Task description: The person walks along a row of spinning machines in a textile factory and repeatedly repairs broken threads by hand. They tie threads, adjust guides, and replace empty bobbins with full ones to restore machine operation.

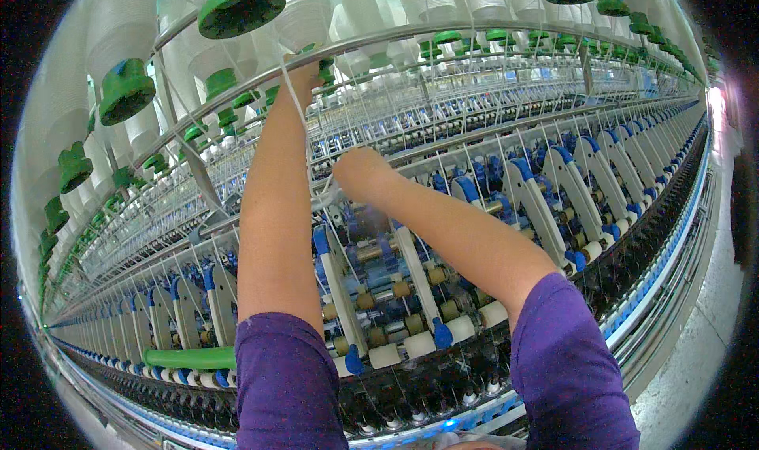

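Observation:
My left hand (303, 76) is raised to the hanging bobbins, at the steel rail (371, 39), just below a white roving bobbin (304, 15) with a green end. The rail and the bobbin partly cover its fingers, so its grip is hidden. A loose white roving strand (293, 94) drops from the rail across my left wrist. Lower and to the right, my right hand (364, 175) is closed above the drafting rollers (379, 252), beside a pale guide bar. Whatever its fingers hold is hidden by the back of the hand.
White bobbins with green ends (241, 9) hang in rows overhead. Grey arms with blue caps (545, 197) line the spinning frame on both sides. A green tube (190, 358) lies across the rollers at left. Below sit dark spindles (419, 414); a floor aisle (704, 331) runs at right.

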Tool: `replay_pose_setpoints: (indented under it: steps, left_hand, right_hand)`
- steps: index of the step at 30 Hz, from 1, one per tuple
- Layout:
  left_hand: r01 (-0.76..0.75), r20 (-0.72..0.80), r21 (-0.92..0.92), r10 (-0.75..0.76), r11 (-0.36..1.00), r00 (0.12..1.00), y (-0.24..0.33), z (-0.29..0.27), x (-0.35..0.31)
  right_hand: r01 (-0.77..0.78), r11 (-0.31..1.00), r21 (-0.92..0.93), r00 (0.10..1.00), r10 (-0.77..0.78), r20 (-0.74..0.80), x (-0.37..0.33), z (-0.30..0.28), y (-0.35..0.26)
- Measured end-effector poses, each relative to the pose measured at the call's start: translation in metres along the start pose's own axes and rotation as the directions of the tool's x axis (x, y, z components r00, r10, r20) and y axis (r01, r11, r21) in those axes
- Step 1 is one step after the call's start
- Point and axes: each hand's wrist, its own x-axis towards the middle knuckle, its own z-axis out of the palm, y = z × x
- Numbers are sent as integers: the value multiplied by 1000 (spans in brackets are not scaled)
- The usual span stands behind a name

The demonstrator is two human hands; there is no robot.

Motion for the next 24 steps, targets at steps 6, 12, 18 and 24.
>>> replay_pose_setpoints:
  steps: [6,12,18,24]
  left_hand:
    - [-57,-19,141,60,988,998,11,4,-5]
    - [-51,-163,256,95,965,982,-5,3,-51]
    - [183,-119,-136,-200,974,973,-60,-6,-185]
    - [492,204,-259,-450,831,869,-80,-2,-245]
  right_hand:
    - [70,998,-11,994,-70,-88,0,11,5]
    - [139,959,-245,828,-248,-503,-19,11,11]
    - [-98,913,396,974,170,-152,-75,9,7]
    - [-207,479,853,978,131,164,-126,-12,-28]
